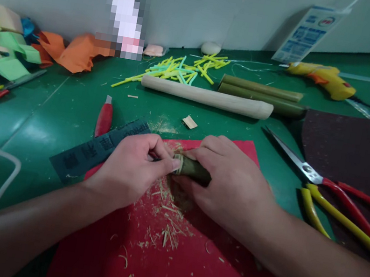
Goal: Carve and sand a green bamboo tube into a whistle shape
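Note:
My right hand [232, 174] is wrapped round a short piece of green bamboo [195, 171], which lies on its side over a red mat [156, 266]. Its cut, pale end points toward my left hand [138, 161]. The left fingers are pinched together at that end, thumb against the rim. Something thin and dark shows between them, mostly hidden, so I cannot make out what it is. Shavings [169, 230] are scattered on the mat below both hands. Left of them lies a dark sandpaper strip [75, 158], with a red-handled cutter [105, 118] touching its upper edge.
Behind my hands lie a peeled bamboo stick [206, 97], green bamboo tubes [263, 97] and cut yellow-green straws [171, 70]. Scissors with red handles [307, 168] and yellow handles [315, 217] are at right. A yellow glue gun [323, 77] rests at the back, orange paper [75, 51] at left.

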The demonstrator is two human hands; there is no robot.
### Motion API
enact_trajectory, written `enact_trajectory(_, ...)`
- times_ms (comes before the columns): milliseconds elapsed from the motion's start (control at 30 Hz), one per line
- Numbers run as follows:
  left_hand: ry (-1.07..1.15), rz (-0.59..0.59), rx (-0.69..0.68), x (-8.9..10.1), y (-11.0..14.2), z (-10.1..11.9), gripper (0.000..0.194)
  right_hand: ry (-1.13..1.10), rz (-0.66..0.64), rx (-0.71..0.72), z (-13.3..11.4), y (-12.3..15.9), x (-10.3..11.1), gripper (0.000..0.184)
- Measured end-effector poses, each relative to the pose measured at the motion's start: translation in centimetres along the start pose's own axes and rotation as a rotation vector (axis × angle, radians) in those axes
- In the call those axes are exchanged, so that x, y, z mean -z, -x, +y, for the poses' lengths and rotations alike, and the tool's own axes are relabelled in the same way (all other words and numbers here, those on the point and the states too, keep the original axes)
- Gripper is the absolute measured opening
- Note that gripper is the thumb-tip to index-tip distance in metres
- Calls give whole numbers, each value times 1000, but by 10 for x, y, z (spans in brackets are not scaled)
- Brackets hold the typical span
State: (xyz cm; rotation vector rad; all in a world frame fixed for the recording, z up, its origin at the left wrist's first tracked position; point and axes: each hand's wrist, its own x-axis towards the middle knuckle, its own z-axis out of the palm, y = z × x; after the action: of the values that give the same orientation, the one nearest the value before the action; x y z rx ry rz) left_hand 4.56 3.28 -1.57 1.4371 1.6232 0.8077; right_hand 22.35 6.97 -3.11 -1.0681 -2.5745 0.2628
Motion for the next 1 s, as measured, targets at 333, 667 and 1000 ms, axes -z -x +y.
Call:
enact_trajectory(333,99,-54,45,1,3,2,26,-7,-15,-7,0,1,0,14)
enact_trajectory(667,16,-28,66,2,-1,2,24,6,6,-27,-1,0,1,12)
enact_trajectory(1000,16,-14,31,0,-2,-1,22,-18,-8,-46,1,-1,1,13)
